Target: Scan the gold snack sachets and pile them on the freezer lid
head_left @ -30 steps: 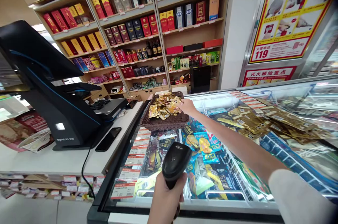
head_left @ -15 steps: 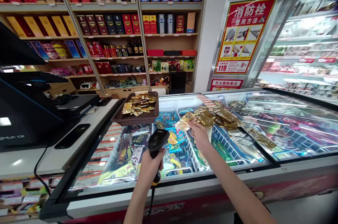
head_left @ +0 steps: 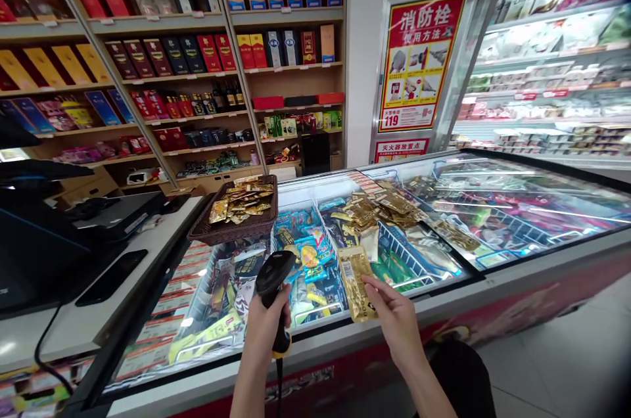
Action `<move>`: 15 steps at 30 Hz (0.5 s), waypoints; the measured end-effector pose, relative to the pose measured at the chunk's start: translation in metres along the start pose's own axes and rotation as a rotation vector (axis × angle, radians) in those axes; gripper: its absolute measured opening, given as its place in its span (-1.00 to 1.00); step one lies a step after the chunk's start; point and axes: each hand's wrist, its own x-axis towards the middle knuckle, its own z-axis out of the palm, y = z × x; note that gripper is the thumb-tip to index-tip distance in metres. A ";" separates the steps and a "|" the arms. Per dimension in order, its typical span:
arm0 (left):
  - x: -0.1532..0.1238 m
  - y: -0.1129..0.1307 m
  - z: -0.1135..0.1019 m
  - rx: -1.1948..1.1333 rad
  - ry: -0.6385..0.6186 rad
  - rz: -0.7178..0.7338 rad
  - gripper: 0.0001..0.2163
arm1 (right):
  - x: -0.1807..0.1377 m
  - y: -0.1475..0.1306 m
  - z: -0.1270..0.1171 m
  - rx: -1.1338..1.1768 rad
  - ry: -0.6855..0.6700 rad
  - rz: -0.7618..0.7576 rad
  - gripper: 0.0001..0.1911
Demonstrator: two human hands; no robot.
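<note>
My left hand [head_left: 269,332] is wrapped round the grip of a black handheld barcode scanner [head_left: 273,275], whose head points up and to the right. My right hand [head_left: 394,316] pinches a gold foil packet [head_left: 355,280] by its lower edge, label side up, just right of the scanner and above the freezer's glass lid [head_left: 444,273]. A brown wicker tray [head_left: 236,229] of gold packets sits at the freezer's far left corner. More gold packets lie in a loose pile [head_left: 389,208] on the glass beyond my right hand.
A chest freezer [head_left: 345,346] full of wrapped ice creams spans the front. To the left are a white counter [head_left: 73,319], a black till [head_left: 44,234] and a black phone [head_left: 111,277]. Shelves of boxed bottles [head_left: 197,56] line the back wall; a chiller [head_left: 552,76] stands right.
My right hand left the wicker tray, passed the loose pile and came back toward me holding one gold packet, now beside the scanner. The view has swung right.
</note>
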 end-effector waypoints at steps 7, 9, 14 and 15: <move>-0.003 -0.002 -0.001 0.062 0.044 0.073 -0.62 | 0.005 -0.003 0.007 0.249 0.020 0.057 -0.20; -0.006 0.001 -0.003 0.065 0.038 0.069 -0.63 | 0.007 0.000 0.007 0.290 0.020 0.149 -0.37; -0.013 0.004 -0.006 0.086 0.033 0.081 -0.64 | 0.011 0.008 0.007 0.404 -0.012 0.378 -0.52; -0.013 0.004 -0.006 0.082 0.045 0.081 -0.64 | 0.011 0.009 0.007 0.394 -0.043 0.380 -0.52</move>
